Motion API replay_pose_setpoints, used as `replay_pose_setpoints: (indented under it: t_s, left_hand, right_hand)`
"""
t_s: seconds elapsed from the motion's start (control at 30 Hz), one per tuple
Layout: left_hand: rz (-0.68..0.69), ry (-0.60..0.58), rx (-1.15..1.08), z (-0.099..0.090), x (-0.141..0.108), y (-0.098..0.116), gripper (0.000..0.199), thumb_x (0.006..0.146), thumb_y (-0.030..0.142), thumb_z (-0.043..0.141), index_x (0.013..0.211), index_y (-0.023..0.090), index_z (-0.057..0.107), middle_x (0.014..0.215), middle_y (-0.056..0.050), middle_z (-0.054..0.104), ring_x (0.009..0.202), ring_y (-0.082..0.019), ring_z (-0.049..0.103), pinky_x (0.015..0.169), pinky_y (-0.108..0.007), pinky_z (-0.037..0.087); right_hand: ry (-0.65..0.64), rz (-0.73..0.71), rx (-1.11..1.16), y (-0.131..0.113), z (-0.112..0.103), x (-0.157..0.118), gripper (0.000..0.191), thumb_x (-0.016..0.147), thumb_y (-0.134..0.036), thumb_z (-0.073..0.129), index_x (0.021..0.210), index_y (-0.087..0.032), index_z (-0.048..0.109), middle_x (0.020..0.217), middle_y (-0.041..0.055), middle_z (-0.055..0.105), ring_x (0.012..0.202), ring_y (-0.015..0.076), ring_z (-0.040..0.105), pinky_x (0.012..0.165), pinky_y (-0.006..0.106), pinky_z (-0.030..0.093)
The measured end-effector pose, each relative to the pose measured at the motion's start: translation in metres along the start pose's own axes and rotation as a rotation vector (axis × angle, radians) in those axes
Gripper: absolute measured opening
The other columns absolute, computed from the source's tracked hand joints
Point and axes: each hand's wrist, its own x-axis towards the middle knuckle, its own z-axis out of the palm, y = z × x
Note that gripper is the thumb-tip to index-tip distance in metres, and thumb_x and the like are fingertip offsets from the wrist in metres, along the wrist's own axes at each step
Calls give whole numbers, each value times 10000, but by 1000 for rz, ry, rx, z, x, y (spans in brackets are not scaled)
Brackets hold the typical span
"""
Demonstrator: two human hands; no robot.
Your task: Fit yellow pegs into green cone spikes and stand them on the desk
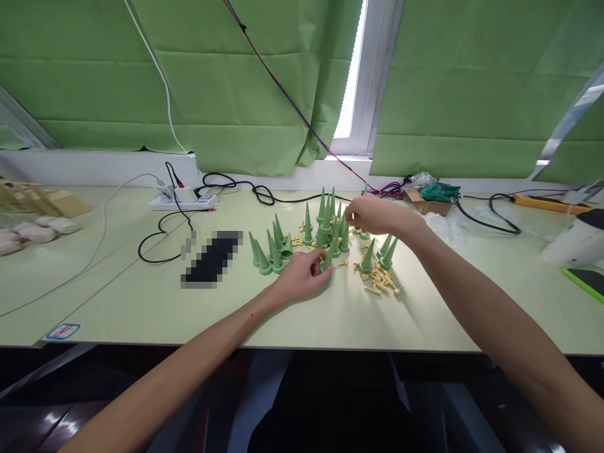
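Observation:
Several green cones (307, 225) stand in a cluster on the pale table (226, 318), with small yellow pegs (377, 280) scattered among them and piled in front of the right-hand cones. My left hand (309, 274) rests on the table with its thumb and fingers closed around the base of a green cone (329, 257) at the front of the cluster. Raised over the back right of the cluster is my right hand (370, 215), fingers bent together beside the cones. What its fingertips hold, if anything, is too small to tell.
To the left lie a power strip (184, 202), black cables (163, 258) and a pixelated dark object (212, 259). Behind on the right is a cardboard box (427, 202) with a green bag (438, 192). A white device (576, 239) stands at the far right.

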Motion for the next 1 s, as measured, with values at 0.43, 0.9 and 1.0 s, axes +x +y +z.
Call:
replay_pose_setpoints:
  t_s: [0.43, 0.9, 1.0]
  left_hand:
    - [-2, -35, -39, -1, -1, 2, 151, 834, 296, 560, 755, 196, 479, 518, 66, 420, 483, -96, 398, 516, -252, 307]
    - [-2, -46, -72, -3, -3, 4, 166, 855, 323, 552, 768, 191, 502, 510, 71, 405, 475, -94, 378, 513, -252, 288]
    - [2, -47, -67, -3, -3, 4, 187, 860, 334, 551, 757, 193, 485, 510, 72, 409, 476, -92, 382, 514, -251, 290]
  right_hand:
    - [-273, 98, -59, 10, 20, 19, 195, 720, 44, 673, 664, -140, 705, 759, 96, 695, 605, 166, 660, 543, 264, 444]
    - [-446, 155, -107, 29, 31, 36, 223, 712, 9, 671, 869, -121, 761, 911, 113, 731, 672, 193, 706, 571, 253, 511]
    - [-451, 165, -95, 28, 36, 36, 214, 709, 12, 667, 872, -98, 751, 904, 120, 727, 643, 184, 698, 545, 246, 510]
